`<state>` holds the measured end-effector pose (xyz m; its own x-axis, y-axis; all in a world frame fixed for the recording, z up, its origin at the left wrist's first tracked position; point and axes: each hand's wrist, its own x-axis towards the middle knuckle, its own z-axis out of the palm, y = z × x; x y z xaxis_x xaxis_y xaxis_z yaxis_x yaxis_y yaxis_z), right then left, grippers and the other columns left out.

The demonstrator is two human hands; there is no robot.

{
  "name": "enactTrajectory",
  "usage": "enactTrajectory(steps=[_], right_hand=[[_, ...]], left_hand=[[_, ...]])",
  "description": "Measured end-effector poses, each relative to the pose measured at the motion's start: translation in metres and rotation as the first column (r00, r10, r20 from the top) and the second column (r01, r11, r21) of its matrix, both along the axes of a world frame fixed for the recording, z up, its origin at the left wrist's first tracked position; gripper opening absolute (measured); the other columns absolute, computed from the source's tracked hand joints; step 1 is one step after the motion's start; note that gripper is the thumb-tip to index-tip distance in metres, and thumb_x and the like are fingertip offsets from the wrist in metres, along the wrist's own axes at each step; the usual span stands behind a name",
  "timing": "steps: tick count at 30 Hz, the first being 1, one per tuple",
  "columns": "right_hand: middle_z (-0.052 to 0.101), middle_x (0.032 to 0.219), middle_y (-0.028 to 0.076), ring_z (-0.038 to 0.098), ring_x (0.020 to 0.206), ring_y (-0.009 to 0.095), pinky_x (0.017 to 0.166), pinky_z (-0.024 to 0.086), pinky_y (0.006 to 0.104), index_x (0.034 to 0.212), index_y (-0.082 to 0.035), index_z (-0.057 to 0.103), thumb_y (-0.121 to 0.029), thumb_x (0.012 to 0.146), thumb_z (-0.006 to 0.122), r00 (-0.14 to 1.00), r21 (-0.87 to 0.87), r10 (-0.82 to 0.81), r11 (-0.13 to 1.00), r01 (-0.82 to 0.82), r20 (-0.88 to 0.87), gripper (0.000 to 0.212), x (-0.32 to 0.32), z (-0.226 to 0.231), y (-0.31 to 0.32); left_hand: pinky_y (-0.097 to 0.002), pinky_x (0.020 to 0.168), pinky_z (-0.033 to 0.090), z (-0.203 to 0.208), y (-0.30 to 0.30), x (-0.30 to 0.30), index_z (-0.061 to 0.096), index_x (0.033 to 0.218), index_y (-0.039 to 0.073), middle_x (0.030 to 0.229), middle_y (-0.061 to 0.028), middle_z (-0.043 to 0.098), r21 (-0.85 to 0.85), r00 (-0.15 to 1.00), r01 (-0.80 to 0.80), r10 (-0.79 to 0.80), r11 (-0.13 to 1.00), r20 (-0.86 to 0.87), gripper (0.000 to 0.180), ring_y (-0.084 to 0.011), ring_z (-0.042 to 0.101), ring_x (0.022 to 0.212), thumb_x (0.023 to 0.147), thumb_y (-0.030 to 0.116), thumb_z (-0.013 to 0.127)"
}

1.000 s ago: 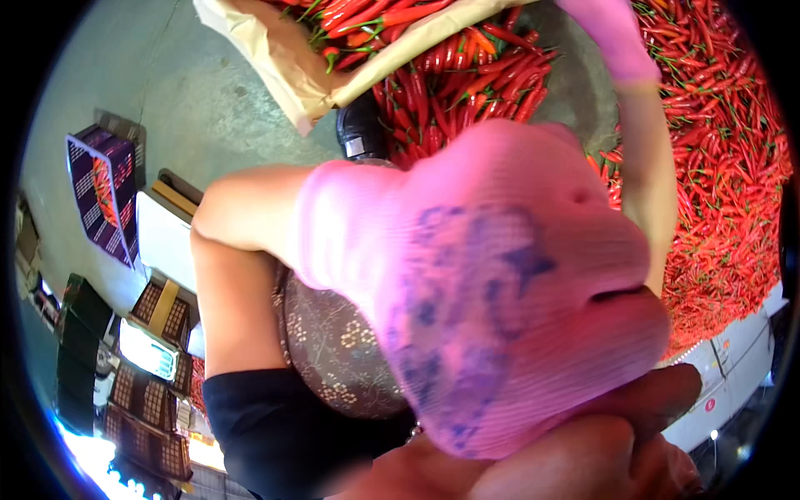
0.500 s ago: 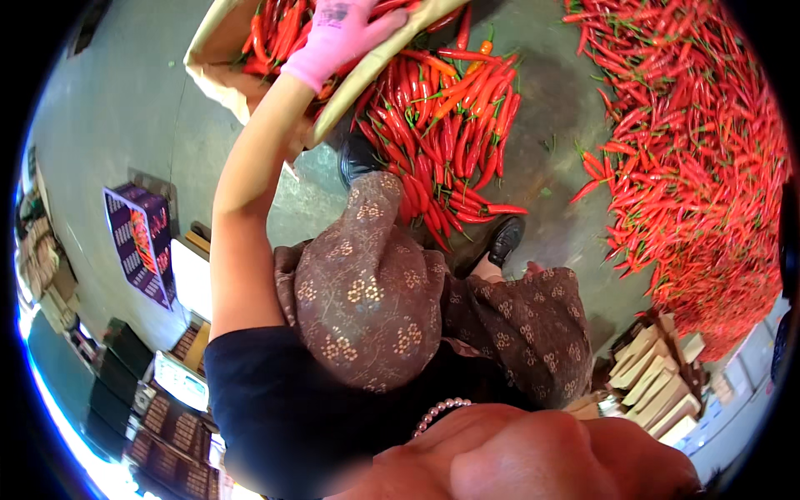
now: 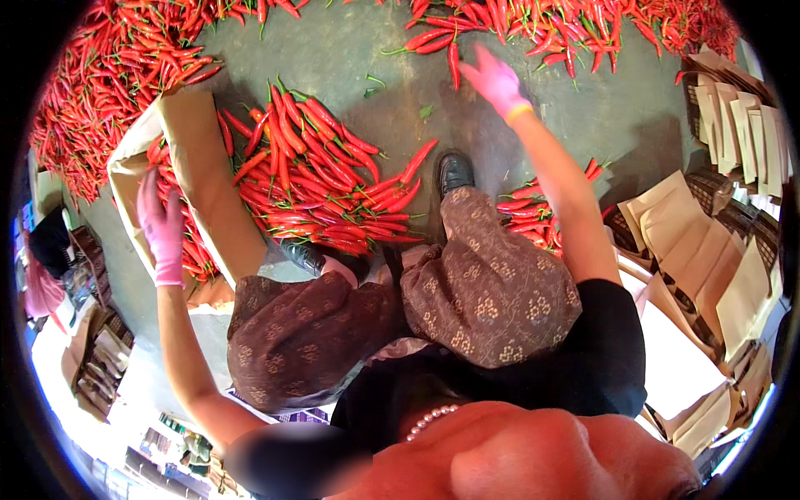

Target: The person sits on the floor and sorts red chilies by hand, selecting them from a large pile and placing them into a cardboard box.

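Observation:
My left hand (image 3: pixel 161 221), in a pink glove, lies with fingers stretched out over red chillies (image 3: pixel 197 250) inside a brown paper-walled box (image 3: pixel 208 167). It looks open, with nothing seen in its grasp. Out in front, my right hand (image 3: pixel 497 82), also pink-gloved, is open with the thumb and fingers apart. It hovers above the floor close to a few loose chillies (image 3: pixel 454 62) at the edge of the far heap. Between the box and my right foot lies a pile of red chillies (image 3: pixel 317 179), most with green stems.
A large chilli heap (image 3: pixel 108 75) spreads behind the box, and another (image 3: pixel 583 29) lies at the far right. A smaller chilli pile (image 3: pixel 529 212) is beside my right leg. Folded brown paper sheets or bags (image 3: pixel 692 242) stand in wicker-like baskets at right. My black shoe (image 3: pixel 456 171) rests on the floor (image 3: pixel 400 108).
The view has swung to the right, and the box now appears at left. My right hand has come into view, stretched forward. My left hand is still at the box.

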<state>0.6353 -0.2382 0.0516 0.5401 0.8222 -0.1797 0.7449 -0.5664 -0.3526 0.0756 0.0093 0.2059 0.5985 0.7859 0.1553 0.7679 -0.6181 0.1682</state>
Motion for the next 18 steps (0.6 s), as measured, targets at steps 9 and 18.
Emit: enactTrajectory(steps=[9, 18], right_hand=[[0.058, 0.110, 0.015, 0.060, 0.102, 0.036, 0.084, 0.052, 0.0439, 0.117, -0.014, 0.063, -0.014, 0.078, 0.063, 0.993, 0.249, -0.005, 0.968, 0.036, -0.121, 0.039, 0.014, -0.070, 0.009], [0.056, 0.112, 0.016, 0.065, 0.096, 0.030, 0.075, 0.055, 0.0417, 0.107, -0.009, 0.056, -0.014, 0.081, 0.060, 0.897, -0.336, 0.352, 0.907, -0.255, 0.269, 0.027, 0.035, -0.032, 0.104]], left_hand=[[-0.0487, 0.102, 0.041, -0.176, -0.065, 0.337, 0.048, 0.135, 0.005, 0.132, -0.0193, 0.054, -0.088, 0.862, 0.506, -0.507, 0.858, 0.020, 0.065, -0.0380, 0.051, 0.122, 0.082, 0.038, 0.067], [-0.0462, 0.085, 0.049, -0.209, -0.105, 0.414, 0.053, 0.114, 0.010, 0.109, -0.0127, 0.061, -0.374, 0.940, 0.239, -0.310, 0.896, -0.144, 0.046, -0.0321, 0.061, 0.104, 0.074, 0.027, 0.066]])
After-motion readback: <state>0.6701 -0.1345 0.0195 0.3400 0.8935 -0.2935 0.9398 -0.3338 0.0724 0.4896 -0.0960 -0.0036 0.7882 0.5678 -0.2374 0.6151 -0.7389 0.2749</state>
